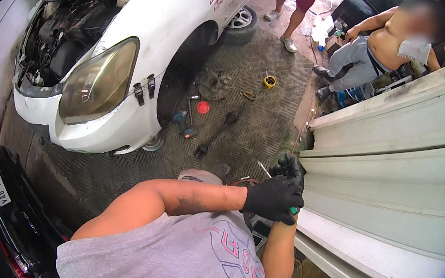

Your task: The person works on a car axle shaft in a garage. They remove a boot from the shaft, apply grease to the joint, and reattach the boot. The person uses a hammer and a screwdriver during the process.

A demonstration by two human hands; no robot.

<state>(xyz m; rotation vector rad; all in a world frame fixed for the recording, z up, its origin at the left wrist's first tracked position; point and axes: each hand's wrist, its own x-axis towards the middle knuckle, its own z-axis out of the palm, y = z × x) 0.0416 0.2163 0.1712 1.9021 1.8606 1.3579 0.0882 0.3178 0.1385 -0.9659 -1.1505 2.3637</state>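
Observation:
Both my hands wear black gloves and meet in front of me, close to the white ribbed panels. My left hand [271, 198] reaches across from the left, its fingers closed around a slim tool that looks like a screwdriver [264, 169]. A pale metal shaft sticks out past the gloves on one side, and a green end shows by the lower edge of the left hand. My right hand [292, 169] is just beyond, touching the left, with curled fingers. The left glove partly covers it, so its grip is hidden.
A white car [152, 34] with raised hood stands left, its front wheel off. On the mat lie a drive axle [217, 133], a blue cordless power tool [184, 124], a red disc [203, 107] and yellow tape [269, 81]. Two people are beyond; white panels [390, 144] border the right.

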